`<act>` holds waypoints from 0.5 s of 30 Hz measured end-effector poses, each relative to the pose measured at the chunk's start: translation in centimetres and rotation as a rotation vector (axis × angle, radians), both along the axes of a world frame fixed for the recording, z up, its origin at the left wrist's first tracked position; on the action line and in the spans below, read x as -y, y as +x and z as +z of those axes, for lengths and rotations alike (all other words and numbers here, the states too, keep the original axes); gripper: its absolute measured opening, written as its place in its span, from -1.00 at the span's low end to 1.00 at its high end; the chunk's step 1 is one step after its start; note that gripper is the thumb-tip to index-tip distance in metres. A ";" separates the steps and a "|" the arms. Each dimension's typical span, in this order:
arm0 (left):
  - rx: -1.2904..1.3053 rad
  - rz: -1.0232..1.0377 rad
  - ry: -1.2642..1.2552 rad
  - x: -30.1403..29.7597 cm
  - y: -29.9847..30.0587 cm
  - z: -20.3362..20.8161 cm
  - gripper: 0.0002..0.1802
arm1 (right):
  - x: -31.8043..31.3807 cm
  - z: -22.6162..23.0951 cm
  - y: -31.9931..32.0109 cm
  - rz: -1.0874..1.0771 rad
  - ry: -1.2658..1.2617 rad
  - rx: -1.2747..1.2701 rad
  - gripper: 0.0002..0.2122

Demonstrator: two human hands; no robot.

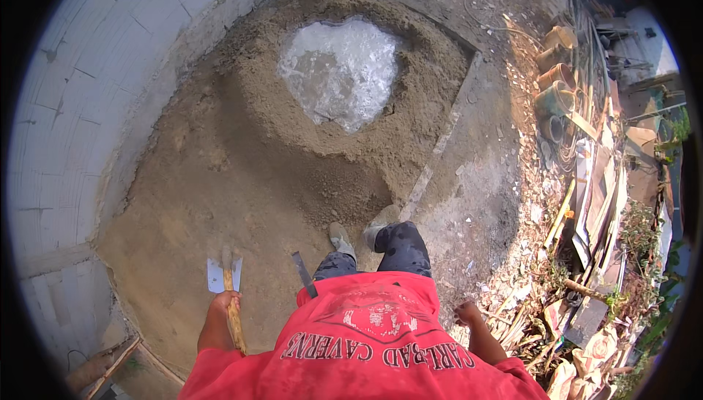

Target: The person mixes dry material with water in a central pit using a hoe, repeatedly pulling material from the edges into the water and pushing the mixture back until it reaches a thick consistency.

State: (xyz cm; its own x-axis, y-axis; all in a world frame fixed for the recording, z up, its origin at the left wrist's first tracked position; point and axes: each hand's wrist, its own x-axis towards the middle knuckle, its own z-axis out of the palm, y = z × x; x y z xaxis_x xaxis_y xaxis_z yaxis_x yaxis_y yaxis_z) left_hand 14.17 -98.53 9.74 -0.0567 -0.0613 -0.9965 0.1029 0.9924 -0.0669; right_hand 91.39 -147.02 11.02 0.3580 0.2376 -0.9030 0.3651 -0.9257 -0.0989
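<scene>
My left hand (225, 300) is closed round the wooden handle of a shovel (231, 319) at my left side. The shovel's pale metal blade (214, 277) hangs low over the bare ground. My right hand (464, 313) hangs beside my right hip with its fingers curled and nothing visible in them. Ahead of my feet rises a ring-shaped mound of grey-brown sand (256, 85). A shiny, pale pool of water (322, 70) fills its hollow. Near my waist sticks out a flat dark strip (302, 272), its kind unclear.
A pale block wall (80, 107) curves along the left. A long board (447, 125) edges the mound on the right. Beyond it lie several clay-coloured pipes or pots (558, 78), scrap sheets (586, 195), sticks and dry debris. My boots (341, 239) stand at the mound's near edge.
</scene>
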 end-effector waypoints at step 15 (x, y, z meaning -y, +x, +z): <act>0.137 -0.519 -0.008 0.9 14.8 -0.3 -0.69 | -19.4 2.3 -3.6 -0.451 0.492 -0.060 -0.78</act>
State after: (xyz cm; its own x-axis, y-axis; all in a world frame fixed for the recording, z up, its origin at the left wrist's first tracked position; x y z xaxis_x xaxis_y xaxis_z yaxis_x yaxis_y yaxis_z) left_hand 28.92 -99.46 9.41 0.0489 -0.0670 -0.9966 0.5881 0.8084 -0.0255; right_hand 87.82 -127.63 13.33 0.4713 0.4659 -0.7489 -0.0660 -0.8281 -0.5567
